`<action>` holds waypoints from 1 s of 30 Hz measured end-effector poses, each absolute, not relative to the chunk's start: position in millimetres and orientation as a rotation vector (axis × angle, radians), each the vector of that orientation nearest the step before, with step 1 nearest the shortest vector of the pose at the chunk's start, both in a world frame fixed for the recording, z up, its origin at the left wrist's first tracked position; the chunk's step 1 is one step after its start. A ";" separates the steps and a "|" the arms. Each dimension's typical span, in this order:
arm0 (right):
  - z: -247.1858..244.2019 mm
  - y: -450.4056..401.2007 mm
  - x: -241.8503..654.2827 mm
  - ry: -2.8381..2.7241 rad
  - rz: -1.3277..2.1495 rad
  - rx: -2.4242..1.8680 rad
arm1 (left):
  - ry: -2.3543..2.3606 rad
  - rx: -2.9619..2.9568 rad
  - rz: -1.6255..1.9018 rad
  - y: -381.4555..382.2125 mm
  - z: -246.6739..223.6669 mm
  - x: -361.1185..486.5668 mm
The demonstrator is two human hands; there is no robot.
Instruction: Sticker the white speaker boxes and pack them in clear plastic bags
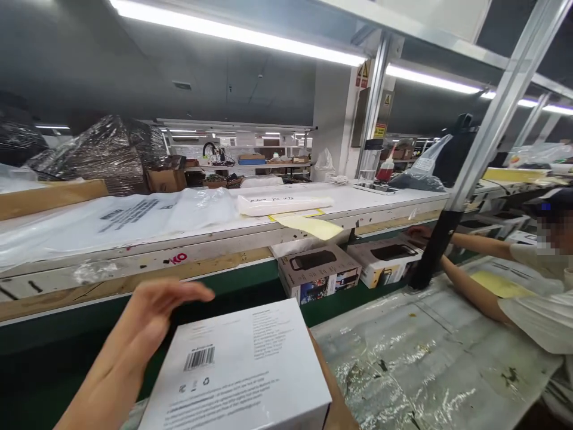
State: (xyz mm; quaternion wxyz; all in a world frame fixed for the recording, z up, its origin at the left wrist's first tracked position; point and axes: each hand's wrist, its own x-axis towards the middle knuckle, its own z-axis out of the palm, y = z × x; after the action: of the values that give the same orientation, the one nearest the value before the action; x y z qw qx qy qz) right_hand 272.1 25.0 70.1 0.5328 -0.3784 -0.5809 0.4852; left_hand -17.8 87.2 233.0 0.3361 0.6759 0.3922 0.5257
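Observation:
A white printed box [242,370] with a barcode and small text fills the lower middle of the head view. My left hand [156,304] is raised beside its far left corner, fingers extended and apart from the box, holding nothing. Along the box's right side lies my right hand [329,382], mostly hidden behind it; its fingers are out of sight. Beyond stand two product boxes on the green belt [242,283]: a picture-printed box [317,269] and another box [385,254] to its right.
A white shelf [201,239] runs across, bearing plastic bags [134,215] and a yellow sheet [308,226] overhanging its edge. A black-wrapped metal post [436,251] rises at right. A person's arms [470,286] reach toward the belt beside the plastic-covered table [412,352].

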 end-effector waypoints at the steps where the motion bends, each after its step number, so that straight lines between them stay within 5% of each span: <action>1: 69.8 24.8 270.3 -1.321 1.181 -0.928 | 1.005 1.765 1.324 95.5 255.7 0.2; 5: 80.9 18.5 278.7 -1.318 1.283 -0.985 | 0.896 1.639 0.898 138.7 322.8 88.1; 9: 120.4 14.2 325.8 -1.648 1.219 -0.863 | 0.833 1.463 0.888 170.9 332.6 150.8; 19: 300.4 113.9 366.2 -1.693 -0.117 -0.907 | 0.932 1.742 1.125 187.2 309.4 156.1; 30: 293.3 182.2 351.0 -1.992 -0.550 -0.846 | 0.856 2.007 1.169 185.4 305.4 149.6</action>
State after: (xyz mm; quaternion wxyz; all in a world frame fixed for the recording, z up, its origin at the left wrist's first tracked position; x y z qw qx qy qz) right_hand 351.0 182.2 293.3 0.4390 -0.3403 -0.8015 -0.2214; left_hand 149.6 185.4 305.4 0.3272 0.7662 0.3268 0.4462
